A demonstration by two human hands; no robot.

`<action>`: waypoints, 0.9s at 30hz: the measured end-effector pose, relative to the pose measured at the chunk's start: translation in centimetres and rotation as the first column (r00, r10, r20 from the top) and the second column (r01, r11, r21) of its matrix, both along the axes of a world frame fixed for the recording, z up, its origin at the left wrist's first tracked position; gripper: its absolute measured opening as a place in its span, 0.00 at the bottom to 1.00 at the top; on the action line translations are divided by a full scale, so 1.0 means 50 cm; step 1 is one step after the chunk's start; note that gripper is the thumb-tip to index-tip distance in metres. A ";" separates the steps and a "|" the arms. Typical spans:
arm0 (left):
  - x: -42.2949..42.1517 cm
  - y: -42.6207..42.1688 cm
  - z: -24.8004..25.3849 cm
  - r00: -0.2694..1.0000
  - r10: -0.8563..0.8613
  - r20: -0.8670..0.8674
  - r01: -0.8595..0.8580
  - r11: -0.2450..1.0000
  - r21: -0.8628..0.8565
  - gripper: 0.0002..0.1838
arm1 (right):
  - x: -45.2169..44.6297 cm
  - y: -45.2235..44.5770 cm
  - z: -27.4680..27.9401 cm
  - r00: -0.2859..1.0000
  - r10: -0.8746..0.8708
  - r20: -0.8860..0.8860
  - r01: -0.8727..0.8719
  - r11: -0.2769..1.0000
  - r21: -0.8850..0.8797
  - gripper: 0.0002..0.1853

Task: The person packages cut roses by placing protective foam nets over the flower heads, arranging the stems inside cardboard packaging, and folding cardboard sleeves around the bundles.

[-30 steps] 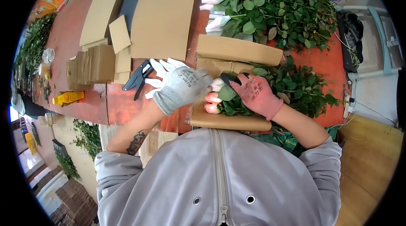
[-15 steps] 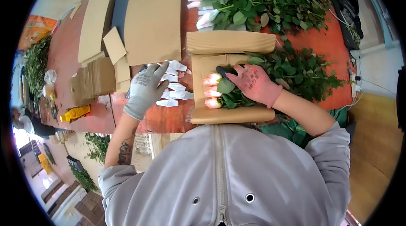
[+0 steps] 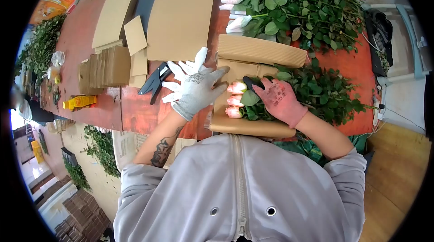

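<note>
My left hand [image 3: 199, 90], in a grey glove, hovers between white mesh sleeves [image 3: 172, 86] and an open cardboard wrap [image 3: 253, 126]. Its thumb and forefinger are apart; one sleeve [image 3: 200, 59] sticks up behind it, contact unclear. My right hand [image 3: 279, 99], in a red glove, is bent around leafy rose stems [image 3: 312, 90] lying in the wrap. A black piece [image 3: 248, 83] shows at its fingertips; whether tool or finger cover is unclear. Several pink rose heads [image 3: 234, 101] lie uncovered at the wrap's left side. A black stapler-like tool [image 3: 156, 81] rests left of the sleeves.
Many sleeved roses [image 3: 294, 9] lie at the far side. Cardboard sheets [image 3: 181, 16], a stack of folded cardboard [image 3: 106, 68] and a yellow bottle [image 3: 80, 102] occupy the left of the red table [image 3: 140, 111]. A dark bag [image 3: 379, 34] is at the right.
My left hand went from the top rose to the sleeves at left, then back right toward the wrap. The mesh on the top rose is gone. My right hand stayed on the stems.
</note>
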State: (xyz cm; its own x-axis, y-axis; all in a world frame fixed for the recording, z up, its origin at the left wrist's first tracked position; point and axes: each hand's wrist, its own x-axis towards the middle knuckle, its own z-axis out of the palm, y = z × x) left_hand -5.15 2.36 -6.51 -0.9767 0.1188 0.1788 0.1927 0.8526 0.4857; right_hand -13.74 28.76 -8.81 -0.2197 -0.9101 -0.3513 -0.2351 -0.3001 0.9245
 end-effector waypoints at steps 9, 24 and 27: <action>-0.058 0.022 0.019 0.973 0.030 0.228 -0.051 0.995 0.084 0.20 | 0.019 -0.027 0.090 0.237 -0.246 0.940 0.678 0.734 0.021 0.24; -0.066 0.021 0.034 0.944 -0.007 0.331 0.015 1.000 -0.021 0.18 | 0.013 -0.023 0.081 0.387 0.027 0.922 0.572 0.777 -0.263 0.22; -0.011 0.039 0.134 0.939 0.020 0.343 -0.013 1.000 -0.024 0.18 | 0.012 -0.034 0.092 0.260 -0.222 0.940 0.664 0.748 -0.007 0.26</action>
